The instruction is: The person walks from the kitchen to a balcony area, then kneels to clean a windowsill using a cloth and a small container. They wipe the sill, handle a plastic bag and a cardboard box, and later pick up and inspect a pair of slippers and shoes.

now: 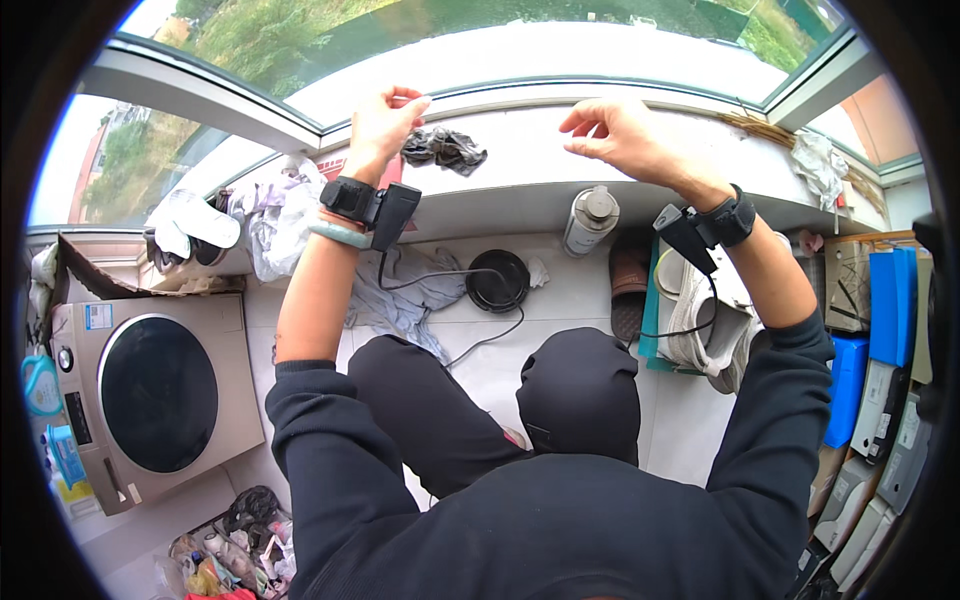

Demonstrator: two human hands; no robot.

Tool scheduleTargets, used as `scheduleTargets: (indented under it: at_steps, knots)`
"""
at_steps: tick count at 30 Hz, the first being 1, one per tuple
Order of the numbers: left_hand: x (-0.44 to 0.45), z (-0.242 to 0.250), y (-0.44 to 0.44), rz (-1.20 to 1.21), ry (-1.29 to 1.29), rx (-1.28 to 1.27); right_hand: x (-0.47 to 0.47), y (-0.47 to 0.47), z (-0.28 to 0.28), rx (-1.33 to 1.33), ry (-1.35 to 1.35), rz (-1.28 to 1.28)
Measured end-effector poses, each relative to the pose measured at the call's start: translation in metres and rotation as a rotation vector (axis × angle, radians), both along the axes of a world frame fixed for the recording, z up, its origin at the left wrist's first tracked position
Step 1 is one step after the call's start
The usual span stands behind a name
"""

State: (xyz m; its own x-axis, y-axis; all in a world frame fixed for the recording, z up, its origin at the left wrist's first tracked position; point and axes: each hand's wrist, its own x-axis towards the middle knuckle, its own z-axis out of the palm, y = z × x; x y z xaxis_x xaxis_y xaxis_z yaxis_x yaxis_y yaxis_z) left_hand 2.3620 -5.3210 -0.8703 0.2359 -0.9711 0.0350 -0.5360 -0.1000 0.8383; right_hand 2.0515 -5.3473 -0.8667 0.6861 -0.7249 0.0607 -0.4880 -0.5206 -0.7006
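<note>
My left hand (381, 129) is raised in front of the window, over the left part of the white ledge (525, 142). Its thumb and fingertips are bent towards each other, with a small gap and no object between them. Just right of it a crumpled black-and-grey plastic bag (444, 150) lies on the ledge, and a red printed item (391, 174) is partly hidden behind the wrist. Above the ledge further right, my right hand (619, 136) is loosely curled, fingers apart and holding nothing. Each wrist wears a strapped black device with a cable.
A white bottle (591, 221), a black round dish (497, 280), a grey cloth (409, 292) and a brown slipper (628, 281) are on the floor. White sneakers (709, 326) sit right, beside stacked boxes (874, 405). Left are a washing machine (240, 375) and a rubbish heap (232, 555).
</note>
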Motion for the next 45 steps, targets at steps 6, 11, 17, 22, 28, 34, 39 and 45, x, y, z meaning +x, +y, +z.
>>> scheduleTargets:
  at_steps: [6,11,17,22,28,34,39,45]
  knots:
    - [0.084,-0.025,0.072,0.229,0.035,0.042,0.094,0.028,-0.014,0.339,-0.118,0.158]
    - [0.118,-0.070,0.129,0.334,0.288,0.094,0.174,0.041,-0.017,0.227,-0.260,0.136]
    - [0.140,-0.100,0.171,0.522,0.258,-0.064,0.253,0.054,-0.035,0.181,-0.126,0.089]
    - [0.167,-0.088,0.185,0.674,0.144,-0.302,0.310,0.060,-0.061,0.319,-0.248,0.061]
    - [0.195,-0.072,0.187,0.802,-0.129,-0.326,0.375,0.065,-0.068,0.176,-0.350,0.117]
    - [0.213,-0.070,0.169,0.296,0.242,0.111,0.452,0.070,-0.058,-0.328,-0.299,0.010]
    - [0.234,-0.059,0.173,0.376,0.164,0.007,0.472,0.057,-0.051,-0.399,-0.124,-0.024]
    - [0.248,-0.055,0.163,0.564,0.185,-0.166,0.456,0.031,-0.032,0.229,-0.688,-0.025]
